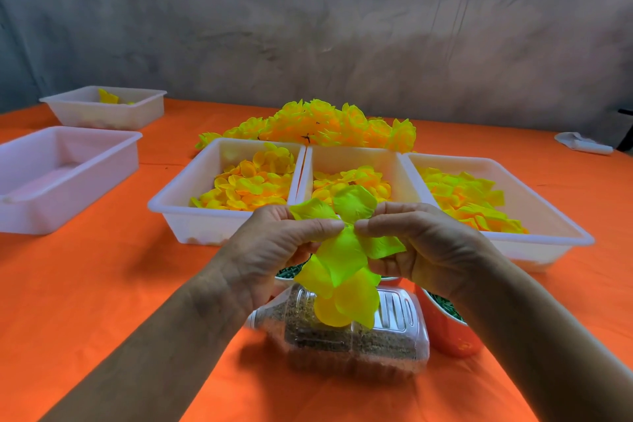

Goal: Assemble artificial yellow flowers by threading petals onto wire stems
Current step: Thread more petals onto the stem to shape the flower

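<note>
Above the orange table (pixel 102 284), at the centre of the head view, the left hand (pixel 274 250) and the right hand (pixel 421 247) are gripping a cluster of yellow-green petals (pixel 342 260) between them. Both hands are curling closed, with thumb and forefinger tips pinching the cluster at its middle, nearly touching each other. The cluster's long axis is running near vertical: two petals are fanning up and away from the person, and the remaining petals are hanging down toward a clear plastic bottle (pixel 359 336) lying on its side. The wire stem is not discernible.

Behind the hands, three white trays are sitting side by side, each holding loose yellow petals: left tray (pixel 178 202), middle tray (pixel 342 156), right tray (pixel 548 216). Two more white trays (pixel 68 147) are standing well apart at far left. One pile of finished yellow flowers (pixel 325 127) is lying behind the three trays. One orange cup (pixel 445 329) is standing just beside the bottle
</note>
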`<state>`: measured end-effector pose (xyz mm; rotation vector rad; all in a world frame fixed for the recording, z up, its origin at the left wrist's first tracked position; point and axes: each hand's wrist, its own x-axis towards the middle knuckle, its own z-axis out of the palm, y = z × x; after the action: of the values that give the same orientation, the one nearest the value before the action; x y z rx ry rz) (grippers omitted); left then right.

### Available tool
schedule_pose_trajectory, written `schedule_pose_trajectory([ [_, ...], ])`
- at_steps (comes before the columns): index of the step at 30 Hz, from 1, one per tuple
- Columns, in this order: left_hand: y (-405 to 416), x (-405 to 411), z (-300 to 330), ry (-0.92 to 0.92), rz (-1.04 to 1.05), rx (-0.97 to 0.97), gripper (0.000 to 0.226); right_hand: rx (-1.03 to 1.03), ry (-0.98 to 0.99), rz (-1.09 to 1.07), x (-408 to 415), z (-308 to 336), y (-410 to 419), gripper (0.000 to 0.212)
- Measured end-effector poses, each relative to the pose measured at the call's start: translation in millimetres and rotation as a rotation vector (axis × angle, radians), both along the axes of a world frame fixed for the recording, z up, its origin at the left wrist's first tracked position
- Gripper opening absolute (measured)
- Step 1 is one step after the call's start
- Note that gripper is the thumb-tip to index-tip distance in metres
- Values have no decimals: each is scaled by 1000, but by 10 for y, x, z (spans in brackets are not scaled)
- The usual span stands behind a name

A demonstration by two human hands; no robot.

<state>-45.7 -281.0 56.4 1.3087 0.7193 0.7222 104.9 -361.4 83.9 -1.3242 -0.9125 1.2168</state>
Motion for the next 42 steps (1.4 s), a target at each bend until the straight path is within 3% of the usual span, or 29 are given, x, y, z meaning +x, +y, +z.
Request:
schedule_pose_trajectory([
  [2,-13,8,16,-1,-1,-17,79,-5,-13,15,-3,-11,1,22],
  [6,-47,23,49,0,-6,-35,73,-20,-31,5,-6,-22,14,36],
  [10,-65,42,77,12,8,-78,87,-31,-21,-3,-9,-30,28,20],
  [13,-61,54,90,25,22,-78,70,-20,-26,14,-20,-26,26,18],
  [17,-66,56,100,23,30,-91,84,-20,-46,17,-23,-29,26,21],
  [21,-96,80,135,23,46,-109,79,-34,-39,10,-17,-32,54,13],
  [25,-109,86,148,11,54,-120,59,-58,-29,8,-14,-28,60,13],
  [29,-105,103,140,-13,75,-149,73,-78,-8,25,-13,-25,60,13],
  [32,-113,91,137,0,51,-132,61,-83,11,41,-19,-22,62,15],
  [34,-114,84,133,8,47,-121,68,-81,22,47,-17,-15,59,16],
  [36,-106,81,130,15,40,-103,79,-89,14,49,-11,-13,53,27],
  [39,-105,63,133,22,38,-73,80,-87,19,44,-1,-23,51,63],
  [42,-95,58,107,24,41,-80,94,-77,19,55,-17,-14,50,53],
])
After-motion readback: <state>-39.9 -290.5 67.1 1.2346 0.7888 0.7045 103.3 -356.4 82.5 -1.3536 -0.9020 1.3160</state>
